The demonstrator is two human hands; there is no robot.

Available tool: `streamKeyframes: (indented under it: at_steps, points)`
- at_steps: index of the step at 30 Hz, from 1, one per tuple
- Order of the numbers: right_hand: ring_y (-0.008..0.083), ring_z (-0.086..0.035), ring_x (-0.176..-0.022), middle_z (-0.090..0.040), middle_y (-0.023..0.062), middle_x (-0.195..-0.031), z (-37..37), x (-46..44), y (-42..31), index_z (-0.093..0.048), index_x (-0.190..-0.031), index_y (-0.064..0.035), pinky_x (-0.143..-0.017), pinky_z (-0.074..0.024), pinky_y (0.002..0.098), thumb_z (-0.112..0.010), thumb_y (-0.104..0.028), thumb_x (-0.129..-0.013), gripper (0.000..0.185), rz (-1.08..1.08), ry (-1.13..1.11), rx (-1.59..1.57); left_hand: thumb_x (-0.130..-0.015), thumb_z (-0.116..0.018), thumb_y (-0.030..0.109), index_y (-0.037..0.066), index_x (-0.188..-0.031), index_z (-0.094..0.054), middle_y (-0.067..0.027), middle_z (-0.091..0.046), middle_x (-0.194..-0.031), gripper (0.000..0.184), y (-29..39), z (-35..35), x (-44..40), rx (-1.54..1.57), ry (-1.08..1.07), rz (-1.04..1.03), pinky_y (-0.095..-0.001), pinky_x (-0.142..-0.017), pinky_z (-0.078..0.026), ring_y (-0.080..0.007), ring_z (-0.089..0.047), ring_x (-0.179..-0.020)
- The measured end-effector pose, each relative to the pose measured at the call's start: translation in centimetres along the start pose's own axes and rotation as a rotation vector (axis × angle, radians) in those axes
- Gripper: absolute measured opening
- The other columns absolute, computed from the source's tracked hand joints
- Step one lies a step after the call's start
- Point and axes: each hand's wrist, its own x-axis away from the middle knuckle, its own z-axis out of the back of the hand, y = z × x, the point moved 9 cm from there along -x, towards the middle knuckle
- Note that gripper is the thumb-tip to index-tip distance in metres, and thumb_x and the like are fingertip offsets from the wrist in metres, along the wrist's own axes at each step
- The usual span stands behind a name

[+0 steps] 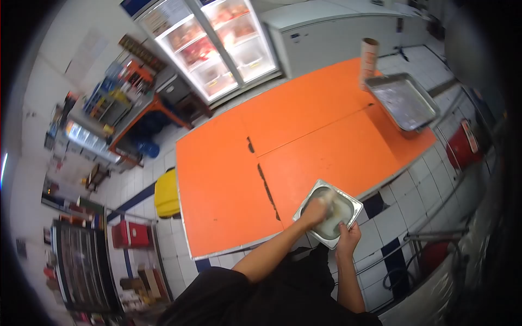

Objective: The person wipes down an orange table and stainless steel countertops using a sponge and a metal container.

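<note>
A small square metal pan [356, 207] is tilted over the front edge of the orange table, with cloudy, pale liquid inside. My right hand [348, 239] grips its near right rim, thumb over the edge. Down inside the pan is my left hand [315, 211], smeared by motion. A whitish blur lies at its fingers, and I cannot make out whether it is something held.
A large metal tray [405, 103] and an upright cardboard-coloured roll [368, 62] stand at the table's [217, 190] far right. Beyond is a lit glass-door fridge [212, 49]. A yellow bin [167, 194] touches the left side; a red bucket [462, 146] is at right.
</note>
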Motion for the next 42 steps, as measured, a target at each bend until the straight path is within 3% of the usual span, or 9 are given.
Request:
streamKeyframes:
  at_steps: [4,6,13,20,26,31,33,35,42]
  points:
    - [0.0130,-0.062,-0.085,-0.066,0.0085,-0.099,-1.6,-4.9,2.3,-0.060,-0.104,0.0009,-0.078,-0.0496,0.0268,-0.056,0.003,-0.088,0.017,-0.010,-0.027,-0.012,-0.099,-0.043,0.031,0.003,-0.091,-0.056,-0.0168,-0.056,-0.079,0.032,-5.7,11.6,2.7,0.843,0.478,0.455,-0.0435,-0.061,-0.049,-0.0306,-0.053,-0.064]
    - [0.0137,-0.063,-0.087,-0.066,0.0088,-0.100,-2.2,-6.2,2.8,-0.059,-0.105,0.0011,-0.079,-0.0497,0.0276,-0.057,0.003,-0.087,0.018,-0.049,-0.006,0.006,-0.098,-0.042,0.031,0.002,-0.095,-0.054,-0.0186,-0.058,-0.097,0.032,-9.9,16.9,4.6,-0.331,0.635,0.098,-0.0419,-0.069,-0.050,-0.0292,-0.057,-0.084]
    - [0.0171,-0.062,-0.096,-0.065,0.0104,-0.107,-4.4,-6.4,4.5,-0.058,-0.108,0.0014,-0.088,-0.0488,0.0306,-0.056,0.003,-0.085,0.024,-0.143,0.092,0.131,-0.097,-0.046,0.024,0.006,-0.133,-0.047,-0.0223,-0.050,-0.135,0.040,-26.9,16.8,11.8,-1.460,0.215,0.144,-0.0658,-0.099,-0.039,-0.0440,-0.052,-0.121]
    - [0.0200,-0.065,-0.093,-0.065,0.0116,-0.107,-5.0,-5.2,5.0,-0.057,-0.110,-0.0011,-0.084,-0.0529,0.0328,-0.055,0.001,-0.086,0.024,-0.220,0.208,0.183,-0.099,-0.041,0.033,0.010,-0.132,-0.053,-0.0199,-0.042,-0.148,0.042,-28.6,22.8,-3.9,-0.446,0.053,0.314,-0.0650,-0.111,-0.024,-0.0417,-0.036,-0.138]
    - [0.0192,-0.065,-0.095,-0.065,0.0113,-0.109,-6.2,-6.6,5.4,-0.057,-0.113,-0.0014,-0.085,-0.0525,0.0325,-0.055,-0.001,-0.087,0.026,-0.185,0.168,0.185,-0.097,-0.044,0.032,0.013,-0.139,-0.048,-0.0189,-0.042,-0.149,0.046,-35.5,24.3,13.5,-1.639,0.048,0.232,-0.0714,-0.107,-0.022,-0.0411,-0.037,-0.137]
    - [0.0188,-0.064,-0.095,-0.065,0.0100,-0.108,-6.2,-8.8,6.8,-0.058,-0.112,-0.0028,-0.083,-0.0527,0.0330,-0.057,-0.005,-0.090,0.023,-0.196,0.071,0.300,-0.097,-0.045,0.024,0.004,-0.129,-0.053,-0.0304,-0.051,-0.134,0.038,-34.5,27.5,4.5,-0.391,0.164,0.701,-0.0735,-0.097,-0.033,-0.0500,-0.044,-0.128]
    - [0.0192,-0.064,-0.095,-0.065,0.0101,-0.108,-6.5,-10.1,7.2,-0.057,-0.113,-0.0031,-0.083,-0.0527,0.0334,-0.057,-0.007,-0.091,0.022,-0.218,0.048,0.311,-0.093,-0.051,0.029,0.006,-0.132,-0.053,-0.0287,-0.050,-0.137,0.045,-25.4,17.8,5.8,-0.931,0.000,0.287,-0.0736,-0.097,-0.031,-0.0429,-0.045,-0.130]
    - [0.0191,-0.064,-0.097,-0.065,0.0106,-0.110,-8.1,-10.4,6.8,-0.058,-0.114,-0.0029,-0.083,-0.0531,0.0332,-0.058,-0.008,-0.092,0.022,-0.257,0.055,0.314,-0.093,-0.048,0.028,0.010,-0.138,-0.050,-0.0209,-0.050,-0.141,0.048,-21.8,15.1,13.8,-0.473,0.171,0.170,-0.0743,-0.100,-0.027,-0.0432,-0.041,-0.134]
    - [0.0203,-0.064,-0.101,-0.065,0.0109,-0.112,-8.8,-12.2,7.1,-0.059,-0.115,-0.0028,-0.084,-0.0536,0.0344,-0.058,-0.012,-0.094,0.023,-0.265,-0.101,0.358,-0.098,-0.044,0.029,0.014,-0.139,-0.050,-0.0170,-0.045,-0.148,0.045,-37.8,29.2,28.8,-0.500,0.623,0.947,-0.0776,-0.101,-0.022,-0.0504,-0.033,-0.138]
